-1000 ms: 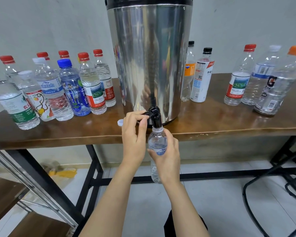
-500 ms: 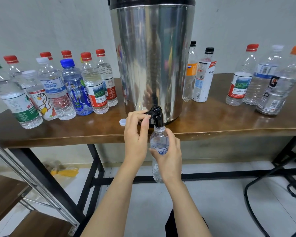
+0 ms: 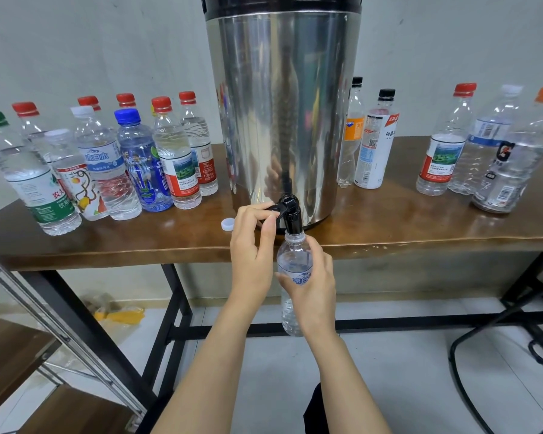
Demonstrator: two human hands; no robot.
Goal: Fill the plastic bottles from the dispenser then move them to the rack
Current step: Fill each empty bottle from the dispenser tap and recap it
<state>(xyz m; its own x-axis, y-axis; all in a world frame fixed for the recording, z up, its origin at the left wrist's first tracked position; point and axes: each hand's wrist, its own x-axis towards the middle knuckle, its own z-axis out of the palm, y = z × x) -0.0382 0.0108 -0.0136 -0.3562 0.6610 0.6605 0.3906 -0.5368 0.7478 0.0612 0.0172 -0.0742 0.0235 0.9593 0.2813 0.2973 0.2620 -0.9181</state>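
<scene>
Filling the uncapped bottle [image 3: 295, 258] at the dispenser [image 3: 282, 120].
Left of the dispenser, a cluster of capped bottles [image 3: 107, 164] stands on the table [image 3: 405, 220], and a loose white cap [image 3: 227, 224] lies near the dispenser base on the same side. At the dispenser front, your left hand [image 3: 254, 249] pinches the lever of the black tap [image 3: 290, 214], thumb and fingers curled on it. Directly below the dispenser spout, your right hand [image 3: 311, 283] grips the uncapped bottle upright, its mouth touching the spout, in front of the table edge. Right of the dispenser, two black-capped bottles [image 3: 373, 145] stand just beside it; three further bottles [image 3: 483, 151] stand well apart.
</scene>
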